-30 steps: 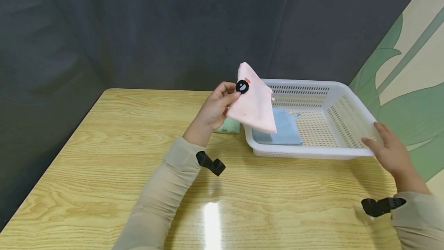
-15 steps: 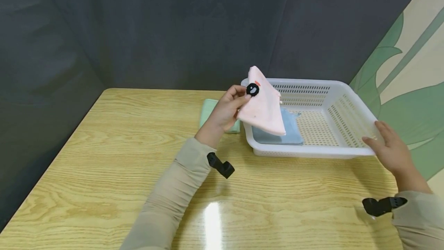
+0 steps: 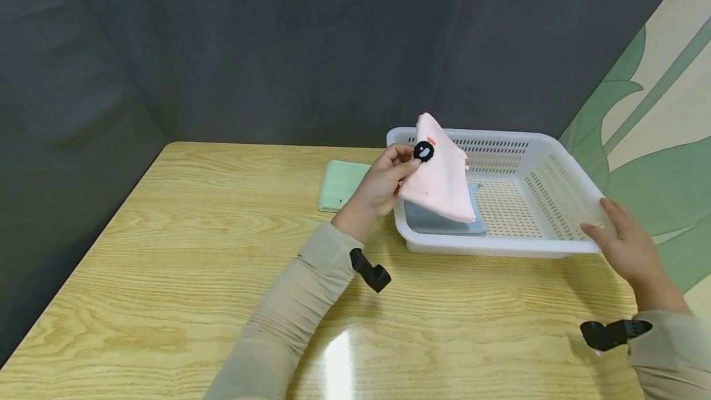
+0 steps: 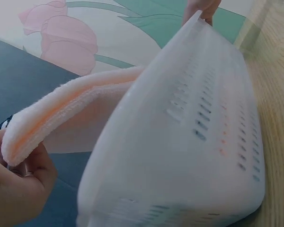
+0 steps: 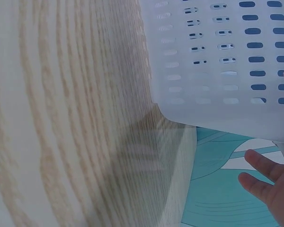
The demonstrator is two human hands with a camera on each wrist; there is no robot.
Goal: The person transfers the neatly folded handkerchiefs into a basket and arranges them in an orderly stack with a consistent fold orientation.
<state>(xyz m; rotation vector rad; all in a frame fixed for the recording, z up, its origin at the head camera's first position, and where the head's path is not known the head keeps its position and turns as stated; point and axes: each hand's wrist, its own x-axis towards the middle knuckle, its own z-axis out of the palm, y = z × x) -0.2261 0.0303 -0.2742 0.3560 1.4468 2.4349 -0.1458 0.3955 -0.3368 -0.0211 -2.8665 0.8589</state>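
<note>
My left hand (image 3: 380, 185) pinches a folded pink towel (image 3: 444, 181) by its left edge, beside a black round patch. The towel hangs tilted over the left end of a white plastic basket (image 3: 511, 247). Inside the basket, partly hidden by the pink towel, lies a folded blue towel (image 3: 433, 220). In the left wrist view, the pink towel (image 4: 52, 116) shows its thick folded layers between thumb and fingers. My right hand (image 3: 630, 241) grips the basket's right rim near the front corner. Left of the basket, a folded green towel (image 3: 340, 183) lies partly behind my left hand.
The basket stands on a wood-grain table (image 3: 183, 252), towards its far right side. A dark curtain (image 3: 278, 48) hangs behind the table. At the right is a wall with painted green leaves (image 3: 661, 171).
My left hand has moved right and slightly down with the pink towel, further over the basket. More of the green towel shows. My right hand stays on the rim.
</note>
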